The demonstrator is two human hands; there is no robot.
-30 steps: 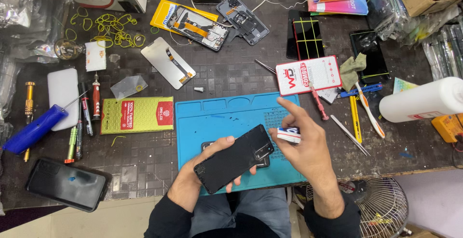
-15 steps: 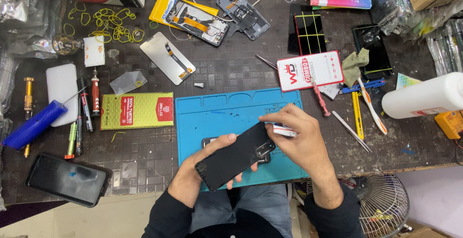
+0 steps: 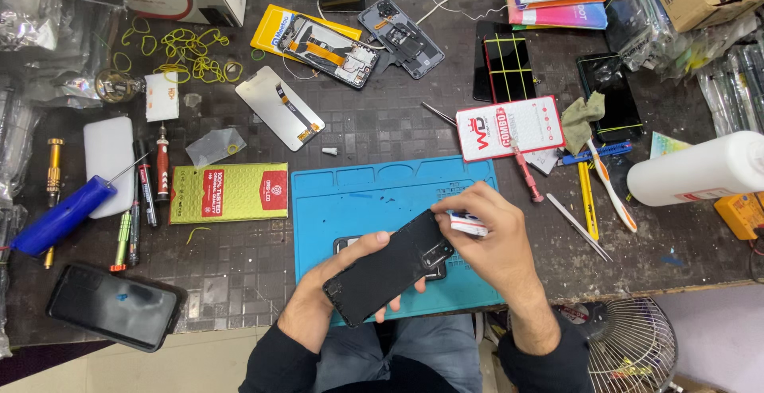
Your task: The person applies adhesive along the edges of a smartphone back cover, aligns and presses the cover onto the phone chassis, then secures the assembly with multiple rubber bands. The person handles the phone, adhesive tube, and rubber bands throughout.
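Left grip: the left hand (image 3: 334, 285) cradles a black phone back (image 3: 387, 268) from beneath, fingers wrapped along its lower edge, thumb lying on top; the phone sits low in the centre of the frame, tilted up to the right.
Right grip: the right hand (image 3: 497, 238) pinches a small white tube (image 3: 466, 224) between thumb and fingertips, its tip at the phone's upper right corner, near the camera cut-out.
Doing it well: in my judgement the tip wants to stay right at the phone's edge, with the left hand holding the slab steady and level so the tip does not wander onto the flat face.
Hand pose: both forearms rise from the bottom edge in dark sleeves; the left wrist is turned palm-up, the right is bent inward, knuckles up.
Under the hands: a blue work mat (image 3: 374, 194), with another dark device partly hidden beneath the phone.
Right of the mat: a red-handled screwdriver (image 3: 528, 175), metal tweezers (image 3: 579, 227), a white bottle (image 3: 704, 172) lying on its side.
Left of the mat: a yellow-green packet (image 3: 228, 192), a blue-handled tool (image 3: 57, 216), a dark phone (image 3: 115, 305) at lower left.
Upper centre: opened phone bodies (image 3: 350, 39).
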